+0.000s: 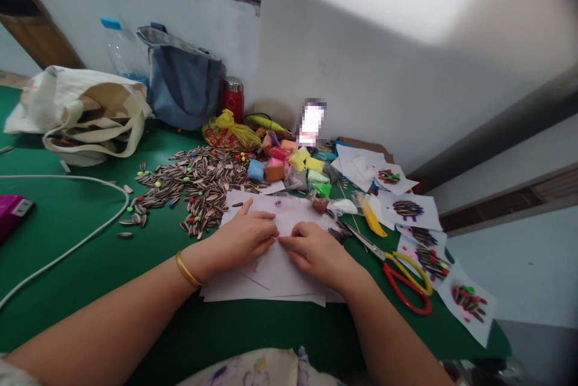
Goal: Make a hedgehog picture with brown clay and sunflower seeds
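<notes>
My left hand [248, 232] rests over a stack of white paper [289, 283], fingers bent inward and one finger sticking out. My right hand [318, 253] lies on the same paper from the other side, its fingers curled. The fingertips of both hands meet near the paper's middle. Whatever they pinch there is too small or hidden to make out. Faint pink marks show on the paper below the left hand. Beside that hand spreads a heap of striped sunflower seeds [198, 181] with small coloured bits among them. Several coloured clay packets [275, 172] sit beyond the hands.
Scissors [391, 259] with red and yellow handles and a yellow cutter [372, 217] lie at the right. Several paper cards with seed figures [469, 301] line the right edge. A blue bag [185, 82], white tote [94, 109], red flask [233, 100] and phone [311, 123] stand behind. A white cable [90, 235] crosses the left.
</notes>
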Demonstrator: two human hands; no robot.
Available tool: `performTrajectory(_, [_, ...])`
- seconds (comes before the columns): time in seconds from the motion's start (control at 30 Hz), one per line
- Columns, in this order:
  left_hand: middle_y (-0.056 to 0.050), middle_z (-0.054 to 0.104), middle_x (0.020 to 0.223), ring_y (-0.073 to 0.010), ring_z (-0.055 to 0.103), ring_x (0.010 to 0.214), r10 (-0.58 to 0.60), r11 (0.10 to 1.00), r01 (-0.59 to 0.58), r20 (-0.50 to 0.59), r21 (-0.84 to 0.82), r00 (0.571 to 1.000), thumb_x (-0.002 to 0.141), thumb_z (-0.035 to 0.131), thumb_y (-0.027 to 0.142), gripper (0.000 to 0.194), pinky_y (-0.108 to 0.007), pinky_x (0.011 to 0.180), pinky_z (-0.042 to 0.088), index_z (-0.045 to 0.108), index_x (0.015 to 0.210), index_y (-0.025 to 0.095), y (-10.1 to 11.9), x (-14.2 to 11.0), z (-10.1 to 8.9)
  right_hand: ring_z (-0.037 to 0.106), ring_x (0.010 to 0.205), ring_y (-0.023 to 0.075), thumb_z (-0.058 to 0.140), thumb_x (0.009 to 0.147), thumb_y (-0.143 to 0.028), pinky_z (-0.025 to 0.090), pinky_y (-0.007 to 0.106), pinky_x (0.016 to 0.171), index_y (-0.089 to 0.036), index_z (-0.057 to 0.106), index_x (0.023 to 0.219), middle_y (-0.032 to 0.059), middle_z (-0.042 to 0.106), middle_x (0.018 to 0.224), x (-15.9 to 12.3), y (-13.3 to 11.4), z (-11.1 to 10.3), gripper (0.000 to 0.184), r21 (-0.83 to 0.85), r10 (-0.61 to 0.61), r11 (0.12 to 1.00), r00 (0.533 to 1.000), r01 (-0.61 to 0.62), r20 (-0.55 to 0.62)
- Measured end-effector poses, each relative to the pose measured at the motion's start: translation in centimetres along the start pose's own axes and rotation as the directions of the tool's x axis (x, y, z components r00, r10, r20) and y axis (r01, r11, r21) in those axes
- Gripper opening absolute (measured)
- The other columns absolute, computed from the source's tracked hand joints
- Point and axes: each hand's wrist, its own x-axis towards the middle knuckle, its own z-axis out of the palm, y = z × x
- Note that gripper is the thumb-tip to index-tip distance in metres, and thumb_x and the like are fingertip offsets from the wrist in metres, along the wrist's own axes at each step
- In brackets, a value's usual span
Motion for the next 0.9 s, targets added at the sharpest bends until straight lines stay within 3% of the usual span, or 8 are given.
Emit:
performTrajectory(0.13, [-0.004, 0.071, 0.109, -0.0216, 0.060, 0.115, -0.072, 0.996, 0.069, -0.067, -0.059, 0.995, 0.093, 0.056, 0.028, 0.015, -0.054, 0.115, 0.021, 0.068, 0.101, 0.024, -0.3, 0.4, -0.1, 0.058, 0.096, 0.0195, 0.055, 0.094, -0.024, 0.045, 0.032, 0.087, -0.022, 0.067, 0.120, 0.0082, 0.062, 0.105, 0.3, 0.5, 0.7, 0.029, 0.058, 0.022, 0.998, 0.993, -0.015, -0.117])
performTrajectory(0.27, [-0.005, 0.073, 0.096, -0.0202, 0.064, 0.098, -0.080, 0.992, 0.069, -0.107, -0.106, 0.991, 0.095, 0.054, 0.035, 0.021, -0.045, 0.106, 0.033, 0.070, 0.092, 0.021, -0.1, 0.7, -0.1, 0.059, 0.097, 0.0211, 0.057, 0.094, -0.029, 0.047, 0.033, 0.086, -0.021, 0.065, 0.119, 0.0086, 0.064, 0.102, 0.9, 0.3, 1.4, 0.028, 0.166, 0.016, 0.985, 0.945, 0.040, -0.326])
performTrajectory(0.4, [-0.004, 0.072, 0.086, -0.0186, 0.065, 0.088, -0.035, 0.990, 0.021, -0.097, -0.142, 0.995, 0.097, 0.049, 0.035, 0.027, -0.037, 0.095, 0.041, 0.070, 0.088, 0.019, 0.2, 1.0, 0.1, 0.061, 0.096, 0.0198, 0.056, 0.096, -0.031, 0.048, 0.033, 0.087, -0.023, 0.067, 0.112, 0.0072, 0.067, 0.100, 1.3, -0.5, 1.8, 0.021, 0.214, -0.006, 0.972, 0.920, 0.097, -0.391])
performTrajectory(0.53, [-0.004, 0.073, 0.090, -0.0184, 0.066, 0.090, -0.020, 0.991, 0.009, -0.083, -0.132, 0.996, 0.099, 0.044, 0.036, 0.033, -0.038, 0.100, 0.039, 0.071, 0.089, 0.020, 0.0, 0.9, 0.1, 0.062, 0.090, 0.0183, 0.054, 0.097, -0.029, 0.048, 0.031, 0.083, -0.022, 0.070, 0.099, 0.0059, 0.069, 0.094, 1.5, -0.1, 1.9, 0.017, 0.219, 0.014, 0.972, 0.906, 0.087, -0.423])
performTrajectory(0.7, [-0.006, 0.071, 0.115, -0.0228, 0.061, 0.110, -0.093, 0.995, 0.097, -0.112, 0.033, 0.989, 0.096, 0.049, 0.035, 0.024, -0.051, 0.113, 0.025, 0.068, 0.106, 0.023, -0.8, 0.5, 0.3, 0.062, 0.086, 0.0199, 0.057, 0.092, -0.022, 0.048, 0.032, 0.080, -0.020, 0.069, 0.092, 0.0061, 0.069, 0.089, 2.6, 2.1, 2.4, 0.012, 0.184, 0.123, 0.982, 0.888, -0.044, -0.443])
performTrajectory(0.9, [-0.007, 0.067, 0.126, -0.0240, 0.057, 0.122, -0.095, 0.988, 0.105, -0.090, 0.115, 0.991, 0.095, 0.052, 0.032, 0.023, -0.056, 0.116, 0.017, 0.067, 0.110, 0.025, -1.1, 0.1, 0.9, 0.061, 0.092, 0.0208, 0.057, 0.091, -0.018, 0.048, 0.033, 0.087, -0.018, 0.073, 0.098, 0.0087, 0.069, 0.096, 4.0, 2.9, 3.4, 0.018, 0.059, 0.116, 0.993, 0.915, -0.101, -0.387])
